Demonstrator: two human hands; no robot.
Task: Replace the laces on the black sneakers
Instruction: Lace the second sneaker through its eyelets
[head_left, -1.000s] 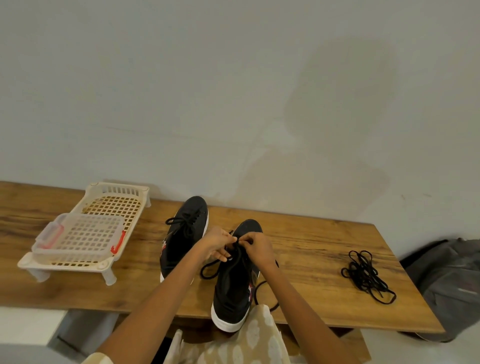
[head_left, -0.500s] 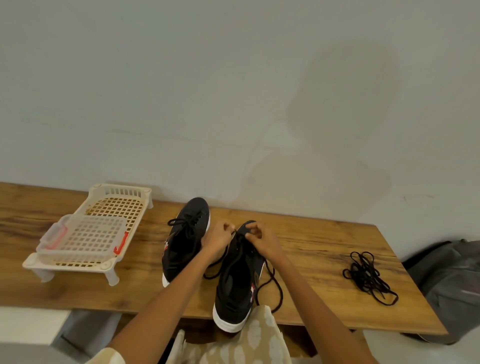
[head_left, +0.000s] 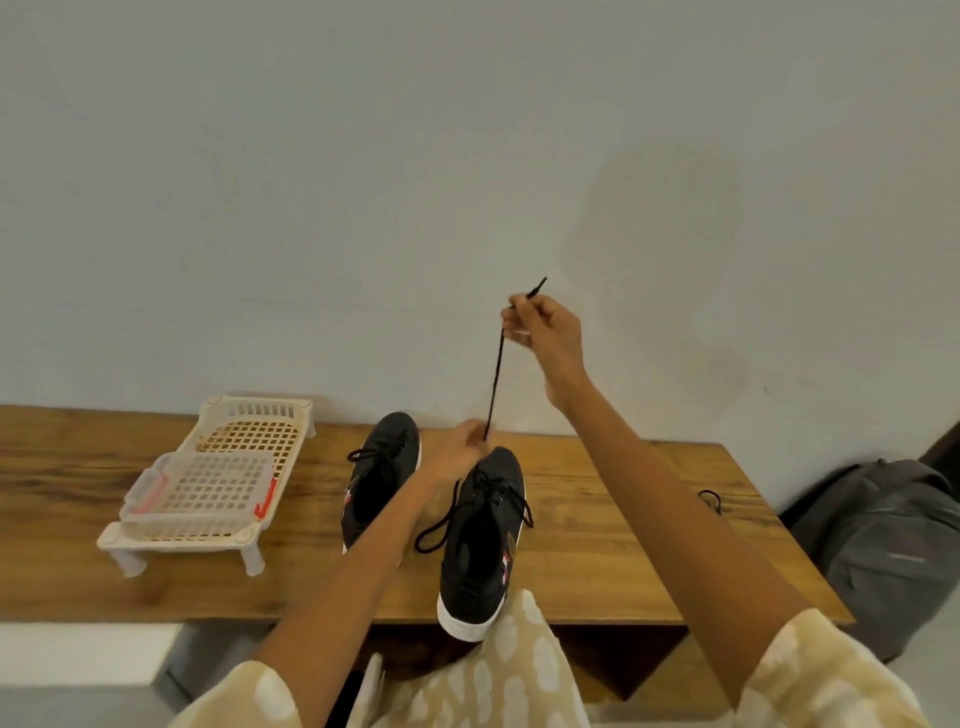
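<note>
My right hand (head_left: 545, 330) is raised in the centre-right of the frame against the pale wall, pinching the end of a black lace (head_left: 496, 371) between thumb and fingers; the tip pokes up and to the right past my fingertips. The lace runs taut, straight down to the toe end of the nearer black sneaker (head_left: 480, 540), which stands at the lower centre on the wooden counter (head_left: 597, 545), its white heel over the front edge. My left hand (head_left: 457, 452) rests on that sneaker's toe with fingers curled where the lace comes out; I cannot tell whether it grips the lace. A loose loop of lace hangs off the sneaker's left side. The second black sneaker (head_left: 382, 470) stands just to the left, laced. A white plastic basket (head_left: 208, 488) sits at the left of the counter.
</note>
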